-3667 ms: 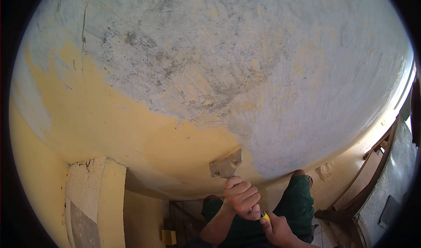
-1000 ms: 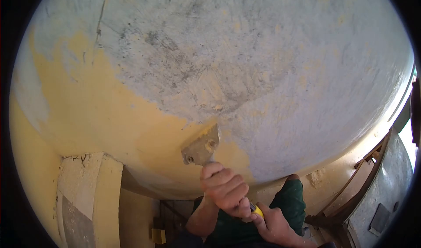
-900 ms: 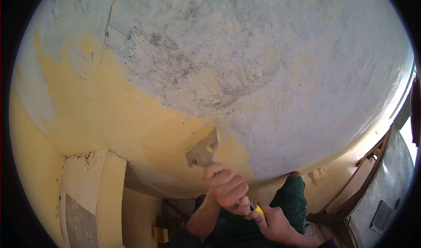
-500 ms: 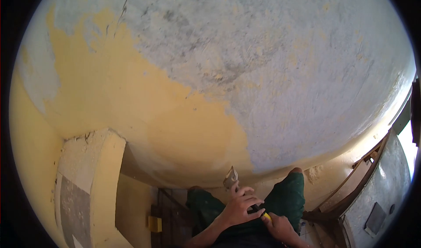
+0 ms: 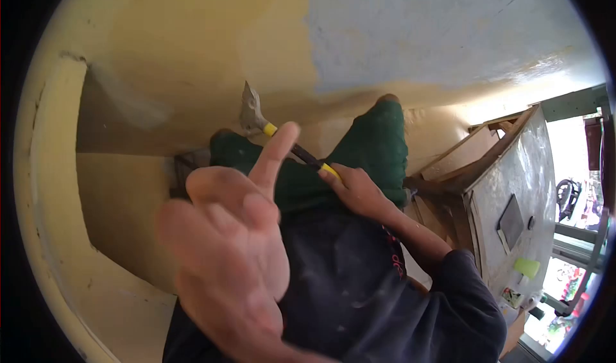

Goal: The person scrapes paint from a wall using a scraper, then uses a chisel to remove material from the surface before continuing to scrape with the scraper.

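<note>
My right hand [image 5: 353, 186] is closed around the lower handle of a hammer [image 5: 305, 156], over my lap. The handle is black with yellow bands, and its metal head [image 5: 251, 109] points up and left, in front of the wall. Close to the camera, my left hand [image 5: 231, 247] is raised and partly blurred. One finger stretches upward while the others are loosely bent, and nothing shows in that hand. It covers part of my left leg and shirt. Behind the hammer, the wall [image 5: 212, 36] has a yellow painted area and a bare grey-blue area [image 5: 410, 36].
A yellow-edged opening [image 5: 80, 164] lies at the left. To the right stands a worn cabinet or table [image 5: 478, 183] with a dark flat piece [image 5: 511, 223] and a green item [image 5: 527, 267] on its surface. A bright window or doorway [image 5: 577, 196] is at the far right.
The view has tilted down. My left hand has come away from the hammer and risen close to the camera, while my right hand still holds the handle.
</note>
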A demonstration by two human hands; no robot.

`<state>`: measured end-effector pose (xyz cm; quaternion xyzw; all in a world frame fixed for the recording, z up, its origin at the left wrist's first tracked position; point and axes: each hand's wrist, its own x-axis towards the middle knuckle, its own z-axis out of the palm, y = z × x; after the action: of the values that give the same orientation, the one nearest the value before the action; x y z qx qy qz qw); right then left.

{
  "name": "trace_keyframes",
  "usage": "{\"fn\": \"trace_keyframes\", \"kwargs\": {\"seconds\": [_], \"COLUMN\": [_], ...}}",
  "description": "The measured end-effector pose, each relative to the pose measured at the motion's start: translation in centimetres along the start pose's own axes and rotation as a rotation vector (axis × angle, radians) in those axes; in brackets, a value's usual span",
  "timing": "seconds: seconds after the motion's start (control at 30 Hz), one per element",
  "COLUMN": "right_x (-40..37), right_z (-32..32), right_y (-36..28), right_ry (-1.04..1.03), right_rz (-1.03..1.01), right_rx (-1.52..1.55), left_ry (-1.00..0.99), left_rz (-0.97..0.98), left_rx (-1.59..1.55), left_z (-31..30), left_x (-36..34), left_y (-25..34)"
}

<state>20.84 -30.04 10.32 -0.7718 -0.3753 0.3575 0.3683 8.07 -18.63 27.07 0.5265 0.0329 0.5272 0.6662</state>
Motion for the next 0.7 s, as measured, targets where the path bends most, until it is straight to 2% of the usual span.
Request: {"fn": "trace_keyframes", "kwargs": {"seconds": [0.03, 0.07, 0.1, 0.13, 0.17, 0.2, 0.23, 0.27, 0.3, 0.33, 0.37, 0.4, 0.43, 0.47, 0.5, 0.57, 0.6, 0.67, 0.7], "right_x": [-0.2, 0.4, 0.3, 0.7, -1.0, 0.0, 0.3, 0.1, 0.2, 0.6, -0.7, 1.6, 1.8, 1.6, 2.1, 1.7, 1.3, 1.5, 1.6], "right_z": [0.4, 1.0, 1.7, 2.0, 2.1, 8.0, 2.4, 2.5, 3.0, 2.9, 1.5, 2.5, 3.5, 0.5, 0.4, -0.9, -1.3, -1.1, -1.6], "right_y": [-0.1, -0.7, 1.1, -1.5, -4.7, 0.2, -0.6, 0.0, 1.0, 2.5, -2.7, 3.8, 2.0, -0.9, -1.1, -1.4, -1.6, -2.3, -3.0], "right_ry": [0.008, 0.005, 0.047, 0.082, 0.185, 0.495, 0.049, 0.047, 0.151, 0.180, 0.286, 0.205, 0.359, 0.202, 0.236, 0.155, 0.172, 0.135, 0.144], "right_rz": [0.001, -0.024, -0.130, -0.249, 0.039, 0.294, -0.020, 0.033, -0.051, -0.021, 0.138, -0.458, -0.206, -0.213, -0.117, -0.022, -0.045, -0.044, -0.063], "right_rx": [0.018, 0.036, -0.019, -0.056, 0.031, -0.345, 0.181, 0.264, 0.198, 0.122, 0.005, 0.190, 0.665, 0.365, 0.268, 0.414, 0.418, 0.512, 0.509], "left_ry": [0.017, -0.118, -0.260, -0.249, -0.424, -0.579, -0.728, -0.790, -0.869, -0.904, -0.934, -0.893, -0.834, -0.725, -0.612, -0.364, -0.380, -0.170, -0.174], "left_rz": [0.008, 0.186, 0.369, 0.409, 0.216, 0.001, -0.179, -0.108, -0.026, 0.018, 0.062, 0.085, 0.099, 0.007, -0.081, -0.105, -0.081, 0.048, 0.069], "left_rx": [0.001, -0.134, -0.243, -0.183, -0.281, -0.368, -0.429, -0.381, -0.354, -0.196, -0.039, 0.139, 0.319, 0.337, 0.357, 0.487, 0.487, 0.609, 0.606], "left_z": [0.8, 2.5, 3.6, 3.7, 3.4, 2.8, 1.9, 1.7, 1.7, 1.0, -0.3, -2.3, -3.2, -4.3, -5.6, -7.5, -7.7, -9.1, -9.0], "left_x": [0.5, 2.0, 2.8, 2.3, 1.2, 0.0, -0.3, -0.8, -1.0, -1.2, -1.1, -0.1, 0.7, 0.8, 0.8, 0.0, 0.1, 1.1, 2.1], "left_y": [-0.1, -0.7, -0.9, -0.5, 0.2, 0.7, 1.6, 0.7, -1.2, -2.7, -3.8, -5.3, -5.9, -6.5, -7.3, -9.8, -10.2, -11.4, -11.6]}}
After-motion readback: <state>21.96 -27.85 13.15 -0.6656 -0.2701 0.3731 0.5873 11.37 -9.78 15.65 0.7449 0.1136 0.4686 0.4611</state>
